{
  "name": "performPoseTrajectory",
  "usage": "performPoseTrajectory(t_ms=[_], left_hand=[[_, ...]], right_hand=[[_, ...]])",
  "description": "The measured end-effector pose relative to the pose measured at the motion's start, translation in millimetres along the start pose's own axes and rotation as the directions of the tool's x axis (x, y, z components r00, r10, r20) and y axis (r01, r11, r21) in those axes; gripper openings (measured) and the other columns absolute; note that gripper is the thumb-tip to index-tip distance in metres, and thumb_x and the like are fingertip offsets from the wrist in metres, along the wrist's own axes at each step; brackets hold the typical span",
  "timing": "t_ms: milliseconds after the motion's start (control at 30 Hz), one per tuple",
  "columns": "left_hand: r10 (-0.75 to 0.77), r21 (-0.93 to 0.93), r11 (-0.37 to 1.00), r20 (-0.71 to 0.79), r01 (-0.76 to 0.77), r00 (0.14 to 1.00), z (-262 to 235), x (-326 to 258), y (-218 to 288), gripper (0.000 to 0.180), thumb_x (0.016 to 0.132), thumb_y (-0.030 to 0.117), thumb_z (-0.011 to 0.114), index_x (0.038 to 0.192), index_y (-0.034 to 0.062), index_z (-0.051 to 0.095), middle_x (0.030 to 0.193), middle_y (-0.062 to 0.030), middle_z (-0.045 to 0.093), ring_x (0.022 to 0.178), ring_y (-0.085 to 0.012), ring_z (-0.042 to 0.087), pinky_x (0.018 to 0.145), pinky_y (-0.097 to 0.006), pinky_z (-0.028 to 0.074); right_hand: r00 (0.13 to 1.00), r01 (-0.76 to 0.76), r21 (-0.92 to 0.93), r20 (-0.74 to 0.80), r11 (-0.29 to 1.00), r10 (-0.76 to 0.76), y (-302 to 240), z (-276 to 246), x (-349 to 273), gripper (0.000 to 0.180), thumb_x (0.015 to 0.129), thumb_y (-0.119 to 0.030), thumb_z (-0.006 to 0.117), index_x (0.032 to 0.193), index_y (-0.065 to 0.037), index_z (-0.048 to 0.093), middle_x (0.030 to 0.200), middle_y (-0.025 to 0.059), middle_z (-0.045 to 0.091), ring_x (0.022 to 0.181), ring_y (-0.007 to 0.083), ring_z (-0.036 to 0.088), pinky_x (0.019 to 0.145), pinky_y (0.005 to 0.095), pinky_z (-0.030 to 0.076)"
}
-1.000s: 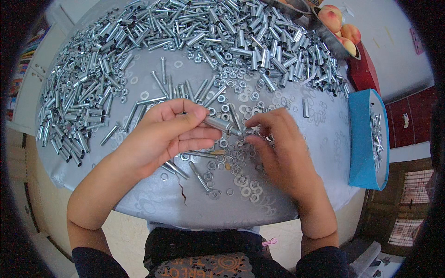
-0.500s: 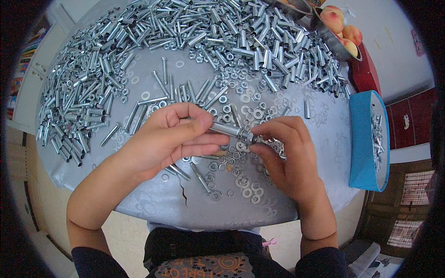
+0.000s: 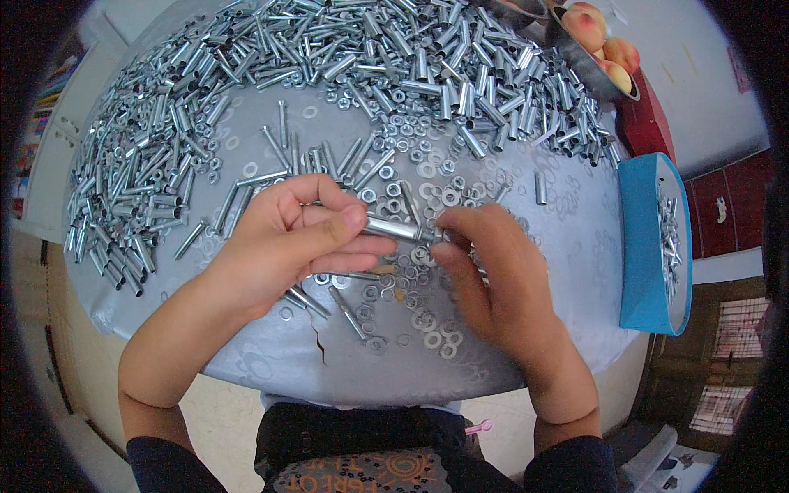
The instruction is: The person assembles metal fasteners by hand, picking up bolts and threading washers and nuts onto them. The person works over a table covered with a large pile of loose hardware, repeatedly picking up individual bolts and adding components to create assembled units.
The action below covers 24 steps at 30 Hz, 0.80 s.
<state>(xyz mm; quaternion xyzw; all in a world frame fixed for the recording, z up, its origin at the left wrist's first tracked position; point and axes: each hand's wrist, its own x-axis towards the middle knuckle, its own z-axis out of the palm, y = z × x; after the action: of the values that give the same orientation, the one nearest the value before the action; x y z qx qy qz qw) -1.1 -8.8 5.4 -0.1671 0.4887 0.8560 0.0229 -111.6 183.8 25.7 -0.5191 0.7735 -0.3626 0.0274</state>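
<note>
A metal sleeve is gripped over the table by the left hand. The right hand is set at its outer end; whether that grip is closed cannot be told. Upside-down orange lettering is carried by the dark top.

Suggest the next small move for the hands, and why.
I'd probably have the right hand pinch the right end of the shiny metal sleeve and give it a slight twist. The left hand grips the sleeve's other end, steadying it, and the right fingertips are right by that end. Whether they touch it is too blurred to tell.
</note>
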Motion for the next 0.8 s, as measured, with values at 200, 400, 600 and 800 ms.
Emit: performPoseTrajectory(t_ms=[200, 400, 600, 800], left_hand=[[0.029, -0.016, 0.999, 0.004, -0.029, 1.000, 3.6, 0.0, -4.1, 0.016, 0.090, 0.014, 0.059, 0.098, 0.0019, 0.052, 0.095, -0.0095, 0.062, 0.089, -0.0244, 0.067, 0.074, -0.030, 0.059], [-0.034, -0.042, 0.998, 0.034, 0.035, 0.999, 4.2, -1.0, -1.6, 0.017, 0.091, 0.014, 0.058, 0.099, 0.0001, 0.052, 0.095, -0.0130, 0.064, 0.091, -0.0245, 0.067, 0.078, -0.029, 0.057], [-0.027, 0.019, 0.999, 0.033, 0.026, 0.999, 5.0, -2.5, -1.2, 0.020, 0.091, 0.015, 0.058, 0.100, -0.0024, 0.053, 0.094, -0.0168, 0.066, 0.091, -0.0246, 0.067, 0.080, -0.029, 0.056], [0.013, 0.068, 0.998, 0.038, -0.016, 0.999, 6.5, -2.3, -1.5, 0.021, 0.091, 0.013, 0.059, 0.100, -0.0045, 0.053, 0.090, -0.0176, 0.066, 0.088, -0.0249, 0.067, 0.078, -0.032, 0.057]], right_hand=[[0.956, -0.291, 0.385, 0.157, 0.876, 0.249, 9.5, -11.8, -2.8, 0.018, 0.087, -0.020, 0.061, 0.088, -0.001, 0.058, 0.076, 0.0137, 0.057, 0.066, 0.0279, 0.057, 0.061, 0.0385, 0.046], [0.939, 0.342, -0.046, -0.032, 0.939, -0.343, 23.1, -5.7, 4.7, 0.038, 0.061, -0.007, 0.081, 0.095, -0.003, 0.063, 0.084, 0.0081, 0.060, 0.071, 0.0218, 0.058, 0.059, 0.0326, 0.046], [0.939, 0.344, -0.138, 0.070, 0.929, -0.337, 16.0, -8.4, 6.9, 0.023, 0.070, -0.018, 0.072, 0.087, -0.008, 0.058, 0.071, 0.0083, 0.054, 0.063, 0.0291, 0.057, 0.053, 0.0393, 0.046], [0.941, 0.328, -0.164, 0.141, 0.930, -0.307, 10.9, -9.9, 4.3, 0.022, 0.073, -0.023, 0.070, 0.076, -0.010, 0.053, 0.062, 0.0064, 0.046, 0.054, 0.0275, 0.052, 0.047, 0.0396, 0.042]])
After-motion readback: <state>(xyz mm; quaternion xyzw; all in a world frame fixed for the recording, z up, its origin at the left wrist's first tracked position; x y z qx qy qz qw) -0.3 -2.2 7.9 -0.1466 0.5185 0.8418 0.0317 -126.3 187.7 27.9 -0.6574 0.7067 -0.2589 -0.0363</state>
